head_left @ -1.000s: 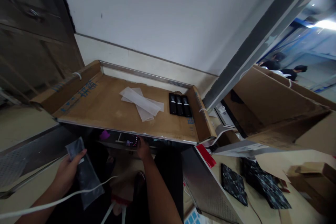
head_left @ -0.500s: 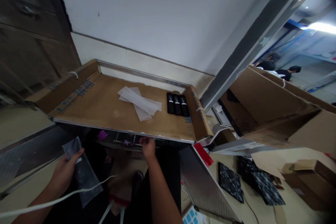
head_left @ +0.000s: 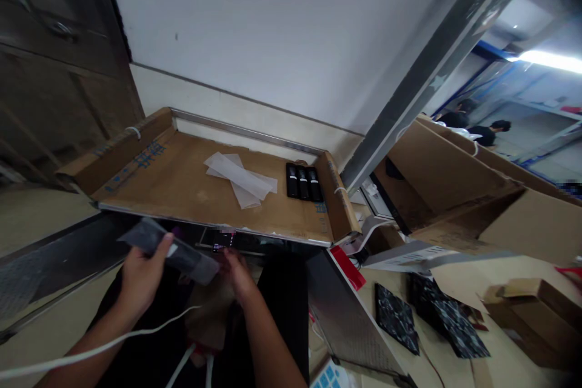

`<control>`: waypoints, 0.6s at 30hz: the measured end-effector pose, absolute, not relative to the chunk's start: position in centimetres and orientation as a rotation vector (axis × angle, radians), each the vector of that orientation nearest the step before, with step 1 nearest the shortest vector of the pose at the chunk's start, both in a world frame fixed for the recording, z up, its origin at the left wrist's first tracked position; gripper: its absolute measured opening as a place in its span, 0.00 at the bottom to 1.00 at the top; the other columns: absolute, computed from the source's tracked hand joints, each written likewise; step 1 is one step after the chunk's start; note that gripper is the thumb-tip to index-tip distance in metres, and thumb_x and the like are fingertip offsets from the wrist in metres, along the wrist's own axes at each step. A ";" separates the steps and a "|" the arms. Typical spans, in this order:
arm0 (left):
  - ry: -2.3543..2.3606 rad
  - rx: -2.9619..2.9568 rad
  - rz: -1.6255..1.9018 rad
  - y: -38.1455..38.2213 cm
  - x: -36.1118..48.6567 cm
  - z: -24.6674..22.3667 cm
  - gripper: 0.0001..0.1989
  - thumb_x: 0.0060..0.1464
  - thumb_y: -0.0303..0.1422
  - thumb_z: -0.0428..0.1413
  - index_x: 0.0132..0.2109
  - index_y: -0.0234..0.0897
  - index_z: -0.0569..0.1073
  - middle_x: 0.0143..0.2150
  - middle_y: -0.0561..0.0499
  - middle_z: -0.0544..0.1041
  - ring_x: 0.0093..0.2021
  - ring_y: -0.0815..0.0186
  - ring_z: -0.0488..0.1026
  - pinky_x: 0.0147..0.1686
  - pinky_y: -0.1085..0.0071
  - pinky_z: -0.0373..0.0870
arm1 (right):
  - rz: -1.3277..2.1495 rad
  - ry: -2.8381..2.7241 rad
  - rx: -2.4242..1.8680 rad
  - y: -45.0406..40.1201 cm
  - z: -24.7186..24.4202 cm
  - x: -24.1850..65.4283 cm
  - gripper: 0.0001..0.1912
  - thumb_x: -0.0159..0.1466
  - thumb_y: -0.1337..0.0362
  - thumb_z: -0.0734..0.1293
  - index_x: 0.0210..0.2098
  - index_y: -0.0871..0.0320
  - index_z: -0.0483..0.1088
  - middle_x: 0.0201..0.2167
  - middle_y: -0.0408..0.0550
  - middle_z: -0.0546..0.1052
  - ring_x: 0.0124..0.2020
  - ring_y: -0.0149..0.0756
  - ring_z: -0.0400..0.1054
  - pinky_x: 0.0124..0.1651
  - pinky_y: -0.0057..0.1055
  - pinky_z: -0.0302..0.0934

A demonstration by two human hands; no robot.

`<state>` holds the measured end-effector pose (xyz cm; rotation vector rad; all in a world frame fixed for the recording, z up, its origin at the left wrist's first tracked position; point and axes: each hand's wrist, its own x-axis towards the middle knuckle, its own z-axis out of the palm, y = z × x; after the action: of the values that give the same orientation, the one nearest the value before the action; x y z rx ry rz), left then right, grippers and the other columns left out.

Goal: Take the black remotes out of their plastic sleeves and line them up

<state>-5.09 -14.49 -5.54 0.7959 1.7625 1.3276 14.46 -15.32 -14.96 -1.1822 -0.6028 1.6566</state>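
Note:
My left hand (head_left: 144,271) is closed around a translucent plastic sleeve (head_left: 193,262) with a dark, long object inside, held slanting down to the right below the tray's front edge. A small white label shows near my thumb. My right hand (head_left: 237,271) is at the sleeve's lower right end; its fingertips are blurred, and whether they grip the sleeve I cannot tell. On the cardboard-lined tray (head_left: 182,188) lie several flat translucent sleeves (head_left: 243,179), overlapping. Three black objects with white labels (head_left: 303,182) stand side by side at its right end.
A lit screen (head_left: 222,241) shows under the tray's front edge. White cable (head_left: 113,339) crosses in front of my left forearm. To the right are black patterned packs (head_left: 396,317), a large open carton (head_left: 454,176) and a small cardboard box (head_left: 536,315). People sit in the far background.
My left hand has raised the sleeve and turned it from steep to flatter, moving it right. My right hand has come back from under the tray's edge to the sleeve's end.

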 end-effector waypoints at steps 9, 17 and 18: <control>1.726 0.724 1.242 -17.9 -2.2 -6.9 0.22 0.46 0.48 0.63 0.43 0.35 0.78 0.40 0.45 0.82 0.43 0.53 0.80 0.41 0.64 0.78 | 1.855 -0.273 -1.292 -19.9 -14.2 12.3 0.16 0.63 0.50 0.72 0.43 0.53 0.70 0.37 0.47 0.78 0.33 0.41 0.75 0.28 0.30 0.66; 1.541 0.623 1.213 -17.6 -7.0 -7.5 0.17 0.55 0.46 0.57 0.36 0.34 0.77 0.33 0.43 0.82 0.32 0.53 0.80 0.31 0.61 0.81 | 1.800 -0.302 -1.335 -19.2 -14.8 11.9 0.12 0.62 0.56 0.74 0.35 0.55 0.69 0.31 0.44 0.74 0.28 0.36 0.69 0.25 0.26 0.61; 1.538 0.665 1.209 -17.6 -7.3 -7.6 0.18 0.54 0.46 0.58 0.36 0.34 0.78 0.33 0.42 0.82 0.32 0.53 0.80 0.31 0.61 0.81 | 1.807 -0.292 -1.314 -19.2 -14.8 11.9 0.12 0.62 0.57 0.73 0.36 0.55 0.69 0.32 0.44 0.74 0.29 0.37 0.69 0.26 0.26 0.61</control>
<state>-7.27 -17.57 -7.59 0.6652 1.5378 1.2088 11.91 -19.21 -14.82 -1.3141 -0.2916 1.8073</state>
